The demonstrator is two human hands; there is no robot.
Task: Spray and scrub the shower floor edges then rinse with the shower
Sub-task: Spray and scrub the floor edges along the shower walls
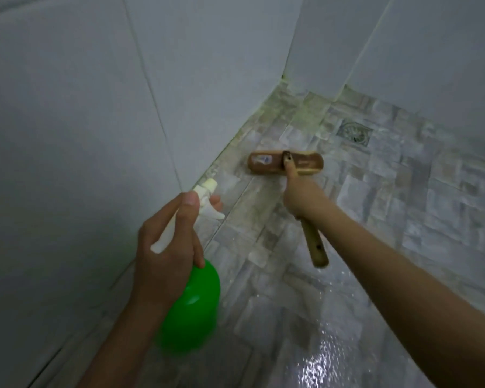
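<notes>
head view, looking down into the corner of a shower. the left hand (165,247) grips the neck of a spray bottle (191,306), thumb on top and a fingertip curled in front of the white trigger nozzle (207,191), which points at the floor edge (235,141) where the floor meets the left wall. the bottle body is smooth, rounded, bright green plastic. the right hand (300,200) is clenched round the wooden handle (315,247) of a scrub brush (286,163), one finger lying straight along the handle toward the head. the brush head is a long oval block of brown wood with a small label; it appears to sit bristles down on the floor, just beside the left edge. the shower floor (403,219) is rough, patchy grey stone-look tile, wet and glinting nearest the camera, with yellowish grime along the seams at the walls. a square metal drain (354,132) lies beyond the brush, near the far corner. the wall tiles (67,135) are large, smooth and pale. this looks like the spray-and-scrub step, rinsing not yet begun. the next move likely calls for squeezing the trigger at the seam, then pushing the brush firmly along it.
</notes>
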